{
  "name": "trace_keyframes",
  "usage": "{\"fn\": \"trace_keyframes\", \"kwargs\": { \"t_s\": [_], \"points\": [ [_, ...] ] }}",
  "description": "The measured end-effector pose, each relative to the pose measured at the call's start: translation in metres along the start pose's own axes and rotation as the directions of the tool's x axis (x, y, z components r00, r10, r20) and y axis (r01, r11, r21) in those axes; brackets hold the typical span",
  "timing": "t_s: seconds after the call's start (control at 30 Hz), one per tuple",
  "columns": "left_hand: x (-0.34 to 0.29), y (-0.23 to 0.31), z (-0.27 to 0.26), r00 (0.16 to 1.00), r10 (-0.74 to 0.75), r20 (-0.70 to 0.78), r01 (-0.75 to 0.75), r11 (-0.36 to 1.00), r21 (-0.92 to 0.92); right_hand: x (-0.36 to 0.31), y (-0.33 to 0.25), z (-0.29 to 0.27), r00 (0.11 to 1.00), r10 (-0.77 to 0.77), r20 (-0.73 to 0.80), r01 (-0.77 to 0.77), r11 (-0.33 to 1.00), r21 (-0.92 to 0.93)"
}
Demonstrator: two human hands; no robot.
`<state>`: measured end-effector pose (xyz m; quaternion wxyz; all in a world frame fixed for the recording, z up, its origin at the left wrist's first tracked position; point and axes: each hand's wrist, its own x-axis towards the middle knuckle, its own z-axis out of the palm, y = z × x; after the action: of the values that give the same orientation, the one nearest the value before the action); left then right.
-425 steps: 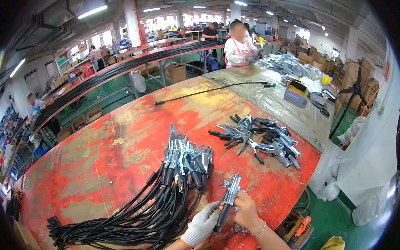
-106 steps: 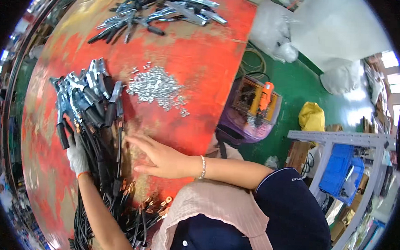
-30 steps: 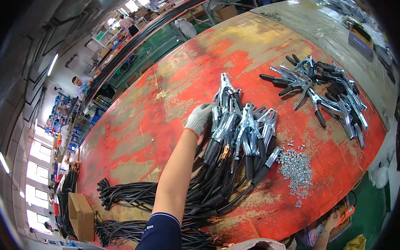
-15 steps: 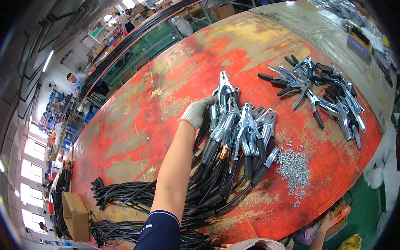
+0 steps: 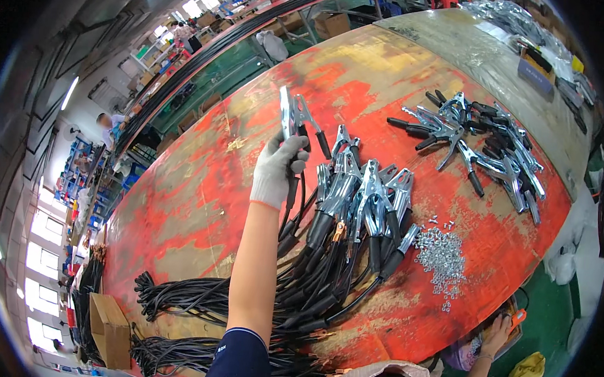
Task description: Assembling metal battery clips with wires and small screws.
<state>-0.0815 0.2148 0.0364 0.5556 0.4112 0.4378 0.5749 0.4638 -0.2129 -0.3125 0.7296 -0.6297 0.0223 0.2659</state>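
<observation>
My left hand (image 5: 276, 170), in a white-grey glove, is closed around the black handle end of a metal spring clamp (image 5: 285, 112). The clamp's jaws point up and a black cable trails down from it. Right of this hand, several more silvery clamps (image 5: 370, 191) lie bunched together, joined to black cables (image 5: 196, 293). A copper lug (image 5: 340, 230) shows among them. My right hand (image 5: 494, 337), bare, is low at the right, below the table's edge. Its fingers look bent beside an orange-handled tool (image 5: 518, 318); what they grip is hidden.
A pile of loose clamps (image 5: 496, 146) lies on the right of the worn red table (image 5: 180, 203). Small nuts (image 5: 442, 258) are heaped nearer. A cardboard box (image 5: 109, 330) stands at the left edge beside more cables. Farther off, a person (image 5: 109, 129) stands at the left.
My left hand has lifted a clamp out of the bunch and moved it left and away, its cable following. My right hand stays low by the orange-handled tool.
</observation>
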Motion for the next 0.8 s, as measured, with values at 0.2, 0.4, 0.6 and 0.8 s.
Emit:
{"fn": "trace_keyframes", "kwargs": {
  "t_s": [0.2, 0.4, 0.6, 0.8],
  "points": [
    [-0.090, 0.028, 0.059, 0.978, -0.058, 0.199, 0.026, 0.986, 0.163, -0.016, -0.068, 0.036, 0.912, -0.375, 0.165, 0.363, 0.926, 0.102],
    [-0.177, 0.022, 0.075, 0.964, -0.040, 0.264, -0.063, 0.928, 0.368, -0.115, -0.152, 0.162, 0.780, -0.363, 0.510, 0.099, 0.876, 0.471],
    [-0.225, 0.006, 0.072, 0.956, 0.053, 0.288, -0.211, 0.806, 0.553, -0.236, -0.157, 0.256, 0.533, -0.230, 0.814, -0.198, 0.902, 0.385],
    [-0.176, -0.016, 0.084, 0.956, -0.064, 0.287, -0.065, 0.907, 0.417, -0.266, -0.146, 0.299, 0.454, -0.012, 0.891, -0.259, 0.955, 0.145]
  ]
}}
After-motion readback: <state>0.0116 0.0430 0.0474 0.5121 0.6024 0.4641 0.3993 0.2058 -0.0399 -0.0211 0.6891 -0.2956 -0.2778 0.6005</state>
